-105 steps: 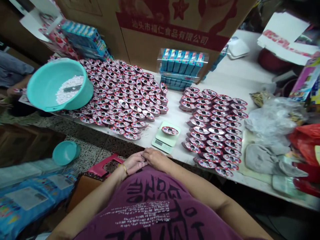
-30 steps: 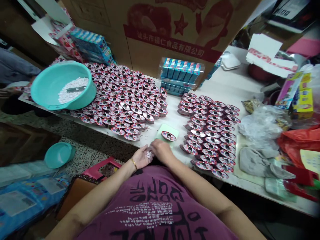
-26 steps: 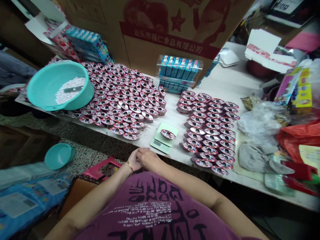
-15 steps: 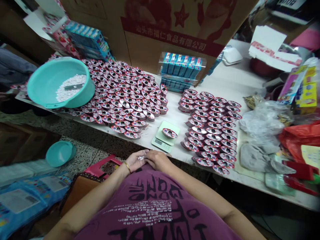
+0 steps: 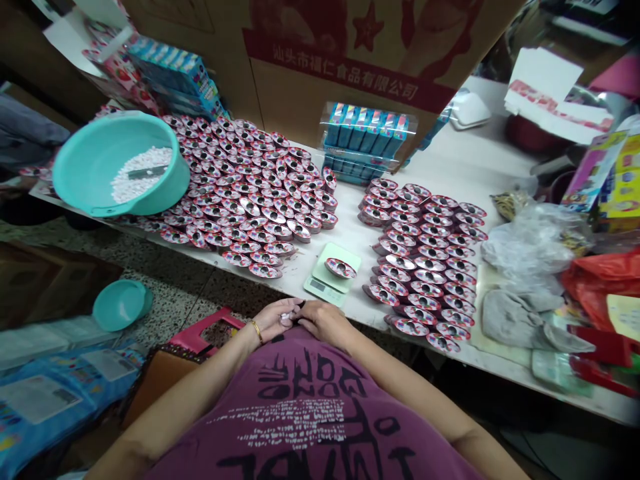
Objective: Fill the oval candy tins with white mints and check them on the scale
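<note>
Close to my body, my left hand [image 5: 273, 321] is cupped palm up with a few small white pieces [image 5: 287, 317] lying in it. My right hand [image 5: 325, 323] is beside it with fingers curled and touching at the tips. A small dark spot shows by its fingertips, too small to make out. Just beyond the hands, a pale green scale [image 5: 326, 291] carries one oval container [image 5: 341, 268] with a red patterned rim and a dark hole. A large turquoise basin [image 5: 75, 167] at the left holds more white pieces [image 5: 145, 162] and a flat grey tool [image 5: 147, 173].
Many similar oval containers stand in a left group [image 5: 250, 180] and a right group [image 5: 425, 267] on the white table [image 5: 353, 207]. Blue boxes [image 5: 365, 130] lean against a big carton [image 5: 310, 40]. Plastic bags [image 5: 525, 233] and a grey cloth [image 5: 515, 320] lie right. A person's sleeve [image 5: 30, 123] shows far left.
My right hand's fingers have shifted slightly away from the left palm, and a small dark spot now shows between the hands. The container on the scale stays put.
</note>
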The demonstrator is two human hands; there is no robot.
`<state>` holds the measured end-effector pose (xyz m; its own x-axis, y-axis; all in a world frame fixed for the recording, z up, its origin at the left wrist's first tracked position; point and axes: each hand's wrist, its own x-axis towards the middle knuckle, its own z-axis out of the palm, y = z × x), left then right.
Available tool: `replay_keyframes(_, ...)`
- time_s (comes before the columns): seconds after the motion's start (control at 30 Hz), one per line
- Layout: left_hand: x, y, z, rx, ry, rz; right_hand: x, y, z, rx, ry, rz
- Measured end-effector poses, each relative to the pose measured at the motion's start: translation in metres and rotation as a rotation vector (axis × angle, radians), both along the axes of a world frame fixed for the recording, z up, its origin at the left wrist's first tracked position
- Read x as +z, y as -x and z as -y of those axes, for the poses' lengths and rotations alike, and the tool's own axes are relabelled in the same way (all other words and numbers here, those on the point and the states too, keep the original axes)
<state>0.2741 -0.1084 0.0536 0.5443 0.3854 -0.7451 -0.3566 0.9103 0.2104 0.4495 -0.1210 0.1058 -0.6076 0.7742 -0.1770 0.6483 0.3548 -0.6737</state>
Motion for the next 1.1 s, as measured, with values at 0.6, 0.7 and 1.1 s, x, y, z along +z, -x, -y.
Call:
replay_keyframes(0.6,0.019,-0.034,-0.032,-0.098,-0.202,-0.284,-0.042,-0.038,-0.041,-0.947,0.432,-0.634)
replay_keyframes(0.7,0.02,-0.041,-0.037,-0.075,-0.215,-0.291,-0.04,-0.012,-0.033,-1.002,0.503,-0.756)
replay_keyframes(1.1,0.015,-0.04,-0.044,0.05,-0.122,0.024,-0.011,-0.031,-0.036,-1.054,0.373,-0.663)
